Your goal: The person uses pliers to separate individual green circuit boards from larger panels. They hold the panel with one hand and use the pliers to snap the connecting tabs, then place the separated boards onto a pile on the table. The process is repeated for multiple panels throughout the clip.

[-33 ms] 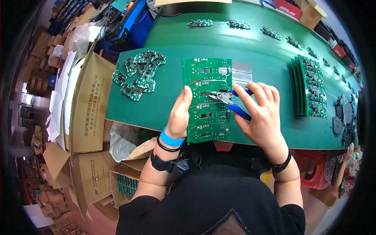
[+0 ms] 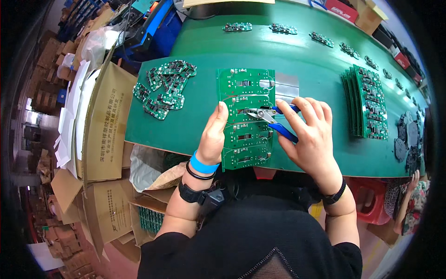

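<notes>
My left hand (image 2: 213, 132) grips the left edge of a green circuit board panel (image 2: 246, 97), thumb on top and the other fingers hidden beneath it. The panel has several joined sections with dark components. In my right hand (image 2: 309, 132) is a pair of cutting pliers (image 2: 284, 132) with blue handles. The handles are spread, and the silver jaws lie over the panel's middle, by a dark component of the second section from the far end. Whether the jaws touch the board I cannot tell.
A loose pile of small circuit boards (image 2: 167, 86) lies left on the green table (image 2: 204, 51). A stack of board panels (image 2: 367, 102) stands at the right. Single boards (image 2: 283, 29) form a row along the back. Cardboard boxes (image 2: 114, 121) are at the left; a person's hand (image 2: 413, 180) shows far right.
</notes>
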A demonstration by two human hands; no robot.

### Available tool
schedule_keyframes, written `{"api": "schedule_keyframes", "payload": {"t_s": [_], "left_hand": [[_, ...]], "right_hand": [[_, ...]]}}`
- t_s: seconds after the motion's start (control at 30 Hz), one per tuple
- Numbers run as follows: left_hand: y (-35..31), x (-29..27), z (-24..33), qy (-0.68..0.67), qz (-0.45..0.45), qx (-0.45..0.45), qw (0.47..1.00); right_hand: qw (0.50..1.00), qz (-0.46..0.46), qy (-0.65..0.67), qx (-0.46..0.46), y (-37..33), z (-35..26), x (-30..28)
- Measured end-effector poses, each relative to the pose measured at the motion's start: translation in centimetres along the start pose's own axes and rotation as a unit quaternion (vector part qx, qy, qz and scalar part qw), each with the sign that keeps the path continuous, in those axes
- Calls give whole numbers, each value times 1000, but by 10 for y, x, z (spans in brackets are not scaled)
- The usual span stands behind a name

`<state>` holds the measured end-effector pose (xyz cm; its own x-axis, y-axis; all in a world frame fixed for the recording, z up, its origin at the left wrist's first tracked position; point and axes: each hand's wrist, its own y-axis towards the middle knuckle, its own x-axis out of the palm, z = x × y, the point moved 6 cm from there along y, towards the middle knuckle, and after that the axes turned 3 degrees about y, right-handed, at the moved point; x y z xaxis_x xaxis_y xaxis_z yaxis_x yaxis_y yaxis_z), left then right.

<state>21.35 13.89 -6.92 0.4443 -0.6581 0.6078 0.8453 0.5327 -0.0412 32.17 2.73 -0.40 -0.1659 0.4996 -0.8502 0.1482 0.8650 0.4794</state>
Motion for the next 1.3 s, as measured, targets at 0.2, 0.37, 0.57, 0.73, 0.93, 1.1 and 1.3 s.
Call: {"api": "schedule_keyframes", "payload": {"t_s": [0.2, 0.37, 0.57, 0.73, 0.93, 1.1, 1.3], "left_hand": [[1, 1, 0, 11, -9, 6, 1000], [3, -6, -4, 19, 17, 3, 1000], [3, -9, -6, 0, 22, -16, 1000], [-3, -15, -9, -159, -31, -76, 984], [-4, -13, -8, -343, -42, -64, 936], [-2, -4, -8, -360, -62, -63, 929], [5, 1, -4, -354, -123, -57, 925]], "right_hand": [[1000, -13, -20, 2, -1, 0, 1], [1000, 5, -26, -7, -1, -2, 2], [999, 28, -17, -15, -3, 0, 4], [994, 95, 41, 46, -5, 12, -16], [997, 49, 36, 56, -12, 22, 2], [997, 38, 27, 68, -11, 21, 6], [995, 57, 31, 73, -14, 25, 3]]}}
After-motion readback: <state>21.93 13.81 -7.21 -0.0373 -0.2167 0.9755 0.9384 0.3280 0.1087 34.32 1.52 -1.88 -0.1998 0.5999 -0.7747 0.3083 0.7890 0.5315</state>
